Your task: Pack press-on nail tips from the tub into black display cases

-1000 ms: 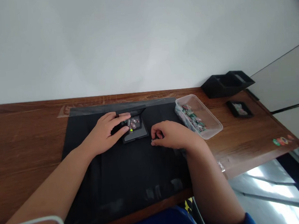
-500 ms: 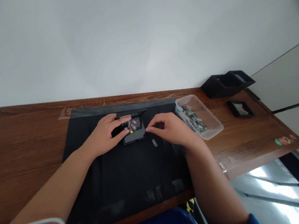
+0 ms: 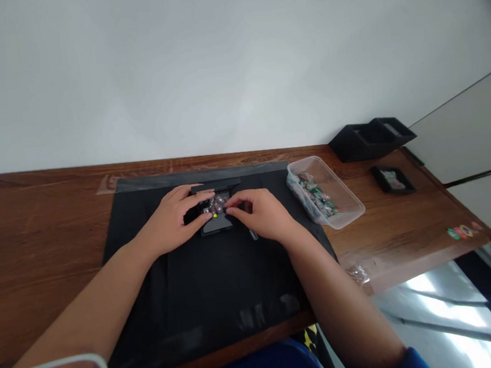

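Black tray (image 3: pixel 215 226) of wrapped sweets (image 3: pixel 217 204) sits between the hands: left hand (image 3: pixel 175 219) lies open on its edge, right hand (image 3: pixel 260 214) pinches over the sweets, hold unclear.

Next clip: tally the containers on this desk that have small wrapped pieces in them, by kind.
Small black trays: 2
Clear plastic tub: 1
Total: 3
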`<action>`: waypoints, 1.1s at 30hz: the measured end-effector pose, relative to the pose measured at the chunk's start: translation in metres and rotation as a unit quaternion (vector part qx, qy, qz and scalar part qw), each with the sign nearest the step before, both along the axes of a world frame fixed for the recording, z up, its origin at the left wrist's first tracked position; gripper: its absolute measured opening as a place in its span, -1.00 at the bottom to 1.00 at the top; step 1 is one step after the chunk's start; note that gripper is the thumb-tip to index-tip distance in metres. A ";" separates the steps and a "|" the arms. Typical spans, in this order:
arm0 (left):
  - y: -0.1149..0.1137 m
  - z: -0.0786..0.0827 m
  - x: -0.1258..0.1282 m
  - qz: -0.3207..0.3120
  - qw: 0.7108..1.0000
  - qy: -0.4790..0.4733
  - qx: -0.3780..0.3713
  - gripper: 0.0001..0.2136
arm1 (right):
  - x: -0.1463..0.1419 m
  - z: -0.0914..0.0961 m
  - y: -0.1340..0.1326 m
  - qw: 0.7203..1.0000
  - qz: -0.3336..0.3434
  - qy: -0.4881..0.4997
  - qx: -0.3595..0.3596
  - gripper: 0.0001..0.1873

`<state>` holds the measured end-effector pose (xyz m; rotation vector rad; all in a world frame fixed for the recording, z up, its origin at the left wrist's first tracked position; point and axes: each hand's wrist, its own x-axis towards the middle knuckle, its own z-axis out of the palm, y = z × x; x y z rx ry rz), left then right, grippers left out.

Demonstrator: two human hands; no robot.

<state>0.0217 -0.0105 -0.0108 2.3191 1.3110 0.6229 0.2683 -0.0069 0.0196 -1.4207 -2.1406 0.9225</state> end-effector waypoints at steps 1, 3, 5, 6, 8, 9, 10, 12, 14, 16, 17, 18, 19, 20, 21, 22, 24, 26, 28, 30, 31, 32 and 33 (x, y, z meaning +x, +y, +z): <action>0.000 0.000 0.000 0.000 1.000 -0.001 0.001 -0.54 | 0.000 0.000 0.000 1.000 0.004 -0.008 0.005 -0.86; 0.000 0.000 0.000 -0.002 1.000 -0.006 0.005 -0.54 | -0.001 0.000 -0.001 1.000 0.017 -0.022 0.015 -0.84; 0.000 0.000 0.000 -0.006 1.000 -0.012 0.009 -0.55 | 0.000 0.000 -0.001 0.999 0.035 -0.031 0.028 -0.80; 0.000 -0.001 -0.001 -0.007 1.000 -0.013 0.012 -0.55 | 0.001 0.001 -0.001 0.998 0.044 -0.034 0.034 -0.78; 0.000 -0.002 -0.001 -0.005 1.000 -0.009 0.020 -0.54 | 0.003 0.003 -0.001 0.997 0.058 -0.034 0.044 -0.76; 0.000 -0.002 -0.001 -0.001 1.000 -0.006 0.024 -0.53 | 0.004 0.004 -0.001 0.996 0.062 -0.031 0.048 -0.76; 0.000 -0.002 -0.001 0.003 1.000 -0.002 0.026 -0.51 | 0.005 0.005 -0.001 0.996 0.065 -0.025 0.052 -0.76; 0.001 -0.002 -0.003 0.015 0.999 -0.003 0.028 -0.49 | 0.007 0.008 -0.001 0.996 0.069 -0.010 0.058 -0.76; 0.001 0.000 -0.004 0.025 0.999 -0.011 0.026 -0.49 | 0.008 0.010 -0.002 0.995 0.074 0.002 0.060 -0.76; 0.001 0.002 -0.006 0.031 0.999 -0.017 0.025 -0.53 | 0.008 0.010 -0.002 0.995 0.082 0.007 0.059 -0.75; 0.002 0.003 -0.007 0.032 0.999 -0.017 0.026 -0.56 | 0.007 0.009 -0.003 0.994 0.087 0.006 0.059 -0.75; 0.002 0.004 -0.007 0.032 0.999 -0.014 0.027 -0.58 | 0.006 0.008 -0.003 0.994 0.091 0.004 0.059 -0.75; 0.002 0.005 -0.008 0.031 0.999 -0.009 0.027 -0.60 | 0.005 0.006 -0.003 0.994 0.094 0.002 0.060 -0.75; 0.002 0.005 -0.008 0.031 0.999 -0.003 0.027 -0.60 | 0.004 0.005 -0.003 0.993 0.096 -0.001 0.062 -0.75; 0.002 0.005 -0.008 0.030 0.999 0.004 0.027 -0.60 | 0.002 0.003 -0.004 0.993 0.097 -0.004 0.065 -0.75; 0.002 0.005 -0.008 0.029 0.999 0.012 0.025 -0.60 | 0.000 0.001 -0.004 0.993 0.099 -0.008 0.068 -0.75; 0.002 0.003 -0.009 0.031 0.999 0.023 0.023 -0.60 | -0.005 -0.003 -0.004 0.992 0.104 -0.016 0.074 -0.75; 0.003 0.002 -0.009 0.033 0.999 0.029 0.023 -0.61 | -0.008 -0.006 -0.005 0.990 0.107 -0.025 0.083 -0.75; 0.003 0.001 -0.009 0.032 0.999 0.035 0.024 -0.66 | -0.010 -0.006 -0.005 0.989 0.105 -0.036 0.093 -0.76; 0.003 0.001 -0.009 0.034 0.998 0.040 0.030 -0.70 | -0.010 -0.005 -0.006 0.989 0.100 -0.046 0.104 -0.77; 0.003 0.001 -0.009 0.037 0.998 0.042 0.034 -0.72 | -0.009 -0.004 -0.007 0.988 0.097 -0.050 0.106 -0.77; 0.003 0.001 -0.008 0.040 0.998 0.044 0.037 -0.73 | -0.009 -0.003 -0.007 0.988 0.094 -0.054 0.106 -0.76; 0.003 0.001 -0.008 0.044 0.997 0.044 0.040 -0.74 | -0.008 -0.001 -0.008 0.989 0.091 -0.056 0.104 -0.76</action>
